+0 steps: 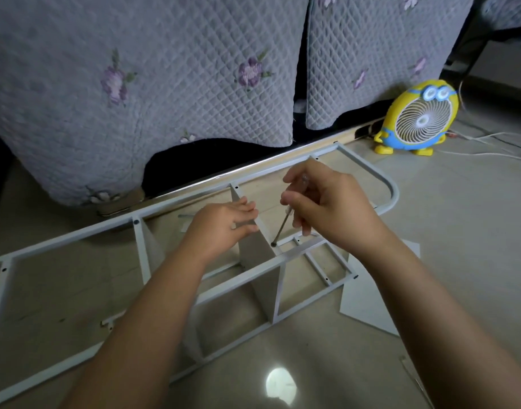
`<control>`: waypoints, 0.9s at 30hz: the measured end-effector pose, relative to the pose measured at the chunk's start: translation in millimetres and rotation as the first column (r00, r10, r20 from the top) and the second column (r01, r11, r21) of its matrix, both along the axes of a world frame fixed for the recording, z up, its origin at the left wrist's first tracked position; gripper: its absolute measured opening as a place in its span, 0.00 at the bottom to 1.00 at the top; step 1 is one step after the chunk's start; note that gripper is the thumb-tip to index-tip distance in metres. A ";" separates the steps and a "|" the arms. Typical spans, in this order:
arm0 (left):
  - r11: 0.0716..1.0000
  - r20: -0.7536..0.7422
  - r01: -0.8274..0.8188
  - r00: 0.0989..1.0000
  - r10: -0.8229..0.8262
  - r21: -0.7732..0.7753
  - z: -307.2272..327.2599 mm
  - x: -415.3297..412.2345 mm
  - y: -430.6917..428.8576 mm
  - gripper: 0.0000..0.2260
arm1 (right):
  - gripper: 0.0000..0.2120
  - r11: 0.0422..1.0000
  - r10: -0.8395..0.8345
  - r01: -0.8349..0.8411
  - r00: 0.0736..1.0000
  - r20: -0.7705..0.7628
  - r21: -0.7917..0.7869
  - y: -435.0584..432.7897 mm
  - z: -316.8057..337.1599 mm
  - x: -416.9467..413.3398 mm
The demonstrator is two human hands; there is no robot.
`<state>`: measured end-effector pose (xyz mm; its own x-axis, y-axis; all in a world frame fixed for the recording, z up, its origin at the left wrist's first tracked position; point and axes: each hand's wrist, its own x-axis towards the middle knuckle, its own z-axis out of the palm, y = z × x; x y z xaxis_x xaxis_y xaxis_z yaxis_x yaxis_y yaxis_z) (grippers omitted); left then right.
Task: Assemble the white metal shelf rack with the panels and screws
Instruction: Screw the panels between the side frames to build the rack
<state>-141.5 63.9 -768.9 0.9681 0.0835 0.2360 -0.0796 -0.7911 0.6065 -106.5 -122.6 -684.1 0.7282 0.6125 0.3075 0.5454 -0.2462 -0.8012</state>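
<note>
Floor tiles [460, 216]: your left hand [224, 222] is bracing the panel [259, 252] flat-fingered; your right hand [321, 208] is gripping the tilted screwdriver [284, 222], probably risking a slip off the screw [273, 244].

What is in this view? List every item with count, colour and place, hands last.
shelf rack frame: one, white, lying on the floor
shelf panels: two visible, white, upright inside the frame
screws: at least four, dark, in the frame's rails
screwdriver: one, clear handle, metal shaft, tip on a screw
flat sheet: one, pale grey, floor right of the frame
fan: one, yellow and blue, white grille, floor at back right
cables: several, white, floor beside the fan
quilted covers: two, grey with purple flowers, hanging behind the frame
left hand: one, against a panel's top edge
right hand: one, gripping the screwdriver handle
</note>
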 end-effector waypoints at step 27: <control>0.949 0.056 0.032 0.997 -0.053 0.315 4.4 -9.9 -2.5 0.13 | 0.07 0.932 -0.052 0.174 0.932 0.359 -0.318 -13.5 14.2 -19.0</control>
